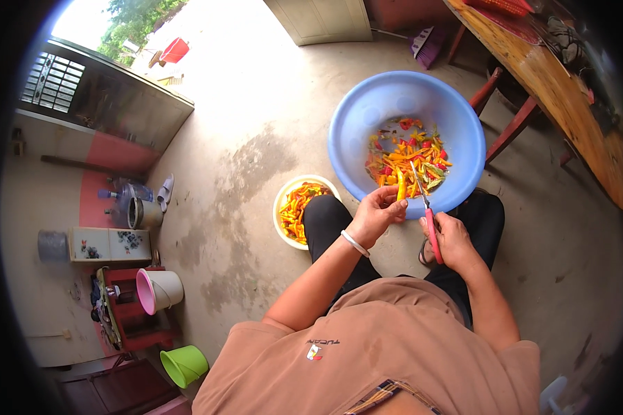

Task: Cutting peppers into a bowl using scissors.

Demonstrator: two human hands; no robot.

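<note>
Between its thumb and fingers, my left hand holds a yellow chili pepper upright over the near rim of a large blue plastic basin. My right hand grips red-handled scissors, their metal blades pointing into the basin just right of the pepper. Cut yellow, orange and red pepper pieces lie in the bottom of the basin. A white bowl full of whole yellow and orange peppers stands on the floor beside my left knee, which hides part of it.
A wooden table with red legs stands to the right of the basin. Behind it lies a purple broom. Along the left wall are a pink-and-white bucket, a green bucket, a grey bucket and slippers. An open doorway is ahead.
</note>
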